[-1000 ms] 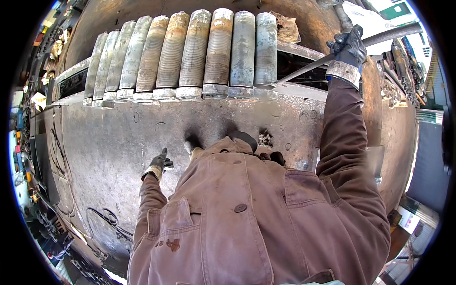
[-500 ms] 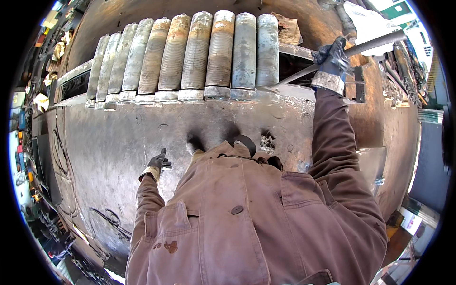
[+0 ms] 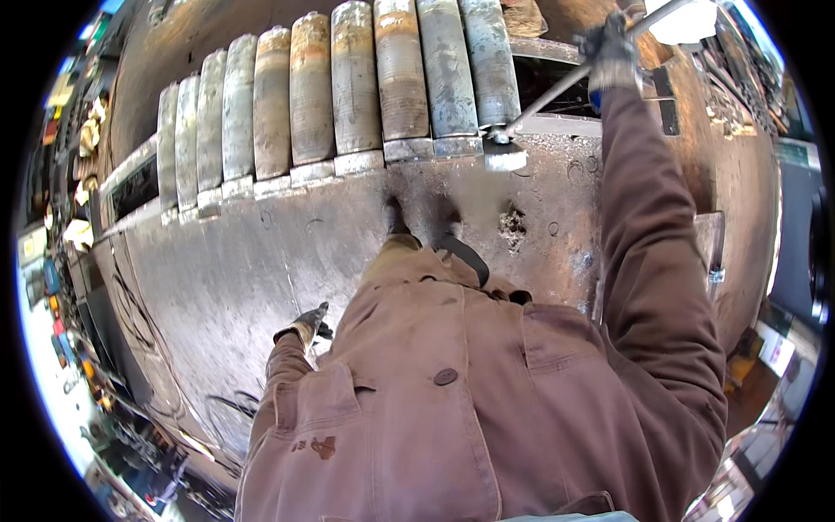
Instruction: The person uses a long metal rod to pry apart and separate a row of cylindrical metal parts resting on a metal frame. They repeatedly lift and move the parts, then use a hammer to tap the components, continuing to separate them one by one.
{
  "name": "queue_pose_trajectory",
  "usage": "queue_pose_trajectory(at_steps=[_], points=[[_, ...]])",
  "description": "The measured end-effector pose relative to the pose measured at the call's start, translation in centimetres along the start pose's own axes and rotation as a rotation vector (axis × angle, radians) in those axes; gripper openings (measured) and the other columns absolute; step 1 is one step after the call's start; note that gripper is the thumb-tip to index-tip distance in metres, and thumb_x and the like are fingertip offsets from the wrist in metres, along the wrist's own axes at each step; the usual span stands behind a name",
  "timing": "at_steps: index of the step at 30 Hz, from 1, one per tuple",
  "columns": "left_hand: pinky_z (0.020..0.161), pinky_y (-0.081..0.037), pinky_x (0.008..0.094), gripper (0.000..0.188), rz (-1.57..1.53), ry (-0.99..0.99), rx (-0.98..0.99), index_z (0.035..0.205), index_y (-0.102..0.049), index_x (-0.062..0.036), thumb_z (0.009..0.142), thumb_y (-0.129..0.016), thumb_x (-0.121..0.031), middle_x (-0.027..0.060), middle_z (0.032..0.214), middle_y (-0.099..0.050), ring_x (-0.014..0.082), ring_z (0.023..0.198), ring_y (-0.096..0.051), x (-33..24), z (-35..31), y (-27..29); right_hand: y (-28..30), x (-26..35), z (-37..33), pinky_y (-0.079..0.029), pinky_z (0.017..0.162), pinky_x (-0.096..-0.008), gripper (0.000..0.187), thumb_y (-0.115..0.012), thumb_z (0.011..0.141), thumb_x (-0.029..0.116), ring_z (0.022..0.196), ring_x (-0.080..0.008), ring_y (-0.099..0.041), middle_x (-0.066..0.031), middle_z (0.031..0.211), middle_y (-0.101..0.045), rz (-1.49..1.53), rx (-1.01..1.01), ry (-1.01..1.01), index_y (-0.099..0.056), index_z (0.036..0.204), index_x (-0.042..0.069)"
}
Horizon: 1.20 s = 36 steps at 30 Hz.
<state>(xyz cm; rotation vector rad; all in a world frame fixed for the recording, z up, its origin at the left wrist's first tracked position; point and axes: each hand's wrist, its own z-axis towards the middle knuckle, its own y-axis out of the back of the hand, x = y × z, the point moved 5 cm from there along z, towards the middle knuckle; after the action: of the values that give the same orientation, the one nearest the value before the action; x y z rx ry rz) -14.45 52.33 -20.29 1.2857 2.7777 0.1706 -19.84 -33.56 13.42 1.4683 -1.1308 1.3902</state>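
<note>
My right hand [image 3: 609,56], in a dark glove with a pale cuff, is closed around a long metal bar [image 3: 561,87] at the upper right. The bar slants down to a small head [image 3: 498,136] at the near end of the rightmost cylinder [image 3: 489,61]. Whether that head is fitted onto something there, I cannot tell. Several long, worn cylinders stand side by side in a row, some grey and some rusty, such as this ribbed one [image 3: 355,78]. Low on the left, beside my jacket, my left hand [image 3: 309,325] hangs gloved and holds nothing, fingers apart.
The cylinders lie across a metal frame [image 3: 557,126] above a stained steel surface [image 3: 217,270]. A patch of pale debris [image 3: 511,224] lies on it before me. Cables [image 3: 233,404] curl at lower left. A white object [image 3: 683,24] is beyond my right hand.
My right hand has pushed farther away with the bar, which now slopes more steeply. The bar's head stays by the rightmost cylinder. The whole view has shifted and turned slightly.
</note>
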Motion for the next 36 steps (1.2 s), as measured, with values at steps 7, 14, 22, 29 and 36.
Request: queue_pose_trajectory(at_steps=[7, 14, 22, 29, 36], points=[[0.088, -0.056, 0.0434, 0.066, 0.115, -0.565, -0.094, 0.117, -0.062, 0.0068, 0.101, -0.049, -0.056, 0.0215, 0.102, -0.071, 0.0309, 0.089, -0.071, -16.9, -0.9, 4.4, 7.4, -3.2, -6.3, -0.049, 0.051, -0.0295, 0.044, -0.057, 0.102, 0.044, 0.047, -0.0163, -0.054, -0.0054, 0.057, -0.058, 0.109, -0.043, 0.196, -0.058, 0.075, 0.009], [0.071, -0.06, 0.0439, 0.077, 0.038, -0.485, 0.094, 0.111, -0.061, 0.0133, 0.09, -0.065, -0.061, 0.0217, 0.091, -0.069, 0.0308, 0.076, -0.071, -20.9, 1.8, -0.3, 6.8, -4.0, -8.3, -0.055, 0.063, -0.046, 0.067, -0.05, 0.097, 0.063, 0.037, -0.0238, -0.047, -0.0074, 0.048, -0.051, 0.151, 0.084, 0.091, -0.053, 0.055, 0.011], [0.072, -0.058, 0.0431, 0.081, 0.081, -0.479, 0.021, 0.116, -0.061, 0.0108, 0.09, -0.062, -0.066, 0.0214, 0.099, -0.07, 0.0298, 0.082, -0.07, -14.9, 0.5, -0.7, 3.3, 6.6, -14.1, -0.05, 0.049, -0.0348, 0.05, -0.067, 0.093, 0.052, 0.04, -0.0188, -0.048, -0.0054, 0.054, -0.054, 0.22, 0.006, 0.169, -0.056, 0.067, 0.011], [0.072, -0.055, 0.0407, 0.083, 0.021, -0.239, -0.037, 0.119, -0.062, 0.0064, 0.09, -0.056, -0.071, 0.0172, 0.103, -0.071, 0.0276, 0.084, -0.069, -2.3, -0.4, -0.3, 2.1, 13.4, -16.9, -0.052, 0.051, -0.035, 0.049, -0.065, 0.094, 0.052, 0.041, -0.0186, -0.048, -0.0051, 0.055, -0.054, 0.279, 0.23, 0.309, -0.055, 0.069, 0.011], [0.077, -0.05, 0.0421, 0.086, 0.004, -0.07, -0.024, 0.126, -0.061, 0.0022, 0.091, -0.048, -0.075, 0.014, 0.111, -0.071, 0.0239, 0.091, -0.067, 1.6, -2.1, -0.8, -1.0, 12.7, -20.8, -0.053, 0.051, -0.035, 0.047, -0.064, 0.096, 0.051, 0.041, -0.0175, -0.047, -0.0048, 0.057, -0.054, 0.24, 0.186, 0.302, -0.055, 0.072, 0.011]])
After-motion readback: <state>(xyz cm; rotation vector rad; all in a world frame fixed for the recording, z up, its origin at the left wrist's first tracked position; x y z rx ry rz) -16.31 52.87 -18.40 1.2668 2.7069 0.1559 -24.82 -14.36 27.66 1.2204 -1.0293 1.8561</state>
